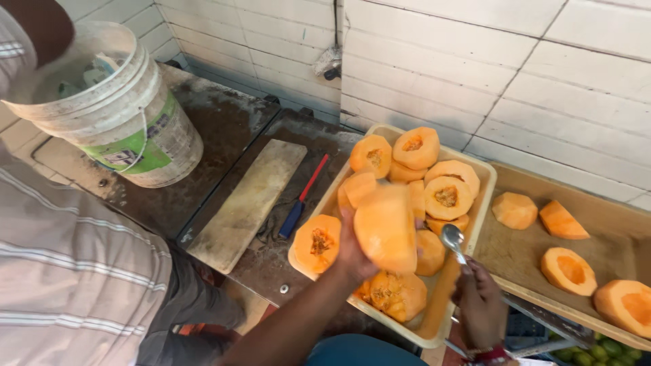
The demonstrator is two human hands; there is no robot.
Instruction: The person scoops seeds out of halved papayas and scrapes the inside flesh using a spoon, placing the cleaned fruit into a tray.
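Fingers of your left hand (354,252) clasp a peeled papaya half (385,229); your right hand (480,303) grips a spoon (453,239). Below, the cream tray (485,177) holds more peeled papaya halves (434,177).

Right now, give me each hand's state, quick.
Left hand: closed grip on a peeled papaya half, lifted above the tray.
Right hand: closed grip on a metal spoon.

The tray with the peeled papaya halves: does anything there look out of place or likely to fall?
Yes. One papaya half lies over the left rim of the cream tray, partly outside it above the dark counter, so it looks unsteady. The rest sit inside.
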